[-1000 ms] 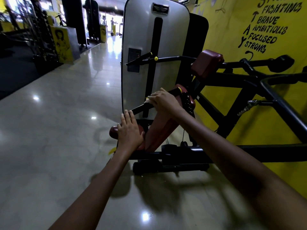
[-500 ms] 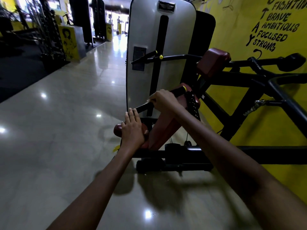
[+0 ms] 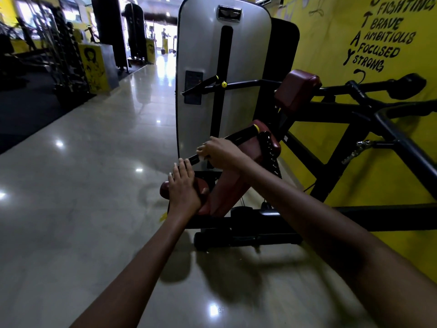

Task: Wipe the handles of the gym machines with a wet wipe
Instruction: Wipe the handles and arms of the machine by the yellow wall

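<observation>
Low on the machine, your right hand (image 3: 222,152) pinches a white wet wipe (image 3: 202,158) around the slanted black handle bar (image 3: 238,136). Your left hand (image 3: 183,185), fingers straight, braces on the maroon padded seat (image 3: 165,189). Slide firmly along its full length.

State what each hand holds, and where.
Right hand grips the black handle near its lower end, wipe underneath. Left hand holds nothing.

Open floor (image 3: 78,209) from 7 to 10 o'clock, free passage. Grey shroud (image 3: 246,67) blocks 12. Black frame (image 3: 354,117) and yellow wall (image 3: 331,43) close 1 to 4. Racks (image 3: 63,58) at 10, well apart.
</observation>
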`<state>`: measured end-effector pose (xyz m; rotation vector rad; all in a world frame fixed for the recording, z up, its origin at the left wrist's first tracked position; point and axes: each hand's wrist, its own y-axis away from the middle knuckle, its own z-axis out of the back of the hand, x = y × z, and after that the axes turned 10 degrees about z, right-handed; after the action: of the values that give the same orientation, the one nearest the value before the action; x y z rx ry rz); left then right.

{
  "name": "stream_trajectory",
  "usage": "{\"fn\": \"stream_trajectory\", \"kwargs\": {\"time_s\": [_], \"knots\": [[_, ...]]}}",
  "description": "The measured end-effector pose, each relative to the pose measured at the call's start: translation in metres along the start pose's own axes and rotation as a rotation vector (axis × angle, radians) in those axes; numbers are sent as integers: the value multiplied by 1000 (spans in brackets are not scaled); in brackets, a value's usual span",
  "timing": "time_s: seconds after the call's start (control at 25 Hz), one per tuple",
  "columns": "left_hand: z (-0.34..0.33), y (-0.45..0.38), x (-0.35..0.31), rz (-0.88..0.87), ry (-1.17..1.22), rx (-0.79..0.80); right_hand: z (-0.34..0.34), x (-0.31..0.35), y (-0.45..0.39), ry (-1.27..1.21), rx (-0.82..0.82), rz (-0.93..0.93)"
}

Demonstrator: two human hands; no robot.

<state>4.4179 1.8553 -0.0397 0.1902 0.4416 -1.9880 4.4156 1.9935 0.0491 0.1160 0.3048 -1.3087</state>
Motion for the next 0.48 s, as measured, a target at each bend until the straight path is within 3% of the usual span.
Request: {"fn": "stream_trajectory", "kwargs": {"time_s": [0.12, 0.28, 0.48], "knots": [[2, 1, -4, 13, -30, -8, 8, -13, 17, 57, 22, 165], [2, -2, -3, 21, -42, -16, 8, -32, 23, 82, -51, 56], [0, 0, -2, 17, -20, -28, -4, -7, 11, 148, -15, 121]]}}
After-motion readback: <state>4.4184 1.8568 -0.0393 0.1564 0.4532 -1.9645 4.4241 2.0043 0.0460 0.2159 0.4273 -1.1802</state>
